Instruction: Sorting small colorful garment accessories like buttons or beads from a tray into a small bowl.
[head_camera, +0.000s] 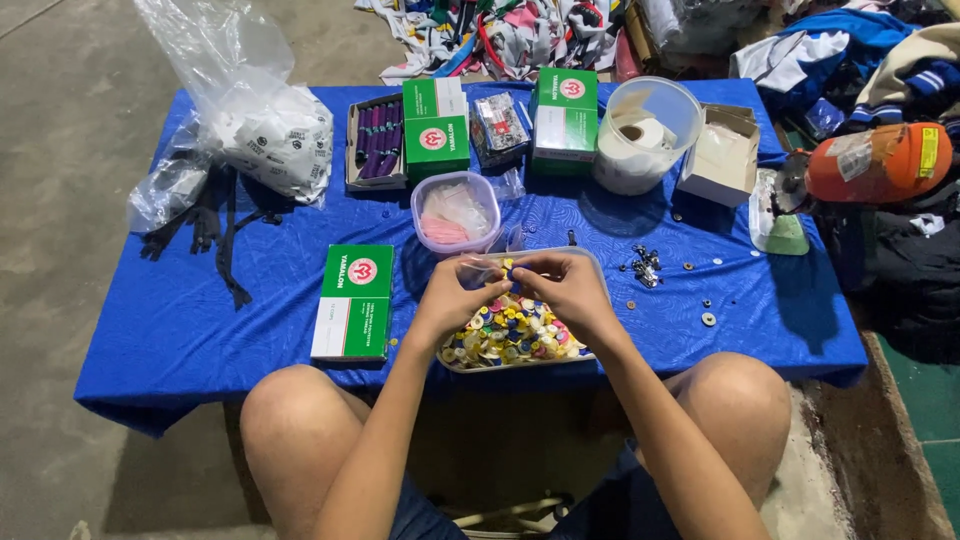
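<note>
Both my hands meet over a clear tub (590, 262) filled with several small coloured plastic buttons (510, 335), mostly yellow. My left hand (455, 298) and my right hand (570, 285) pinch a small yellow and blue piece (507, 268) between their fingertips, just above the pile. The tub stands at the near edge of a low table with a blue cloth (200, 330). My bare knees show below the table.
A green and white box (353, 302) lies left of the tub. Behind are a small tub with pink contents (456, 212), more green boxes (565, 118), a tray of purple zips (377, 140), a clear bucket (650, 135), plastic bags (260, 130), and loose metal bits (645, 265).
</note>
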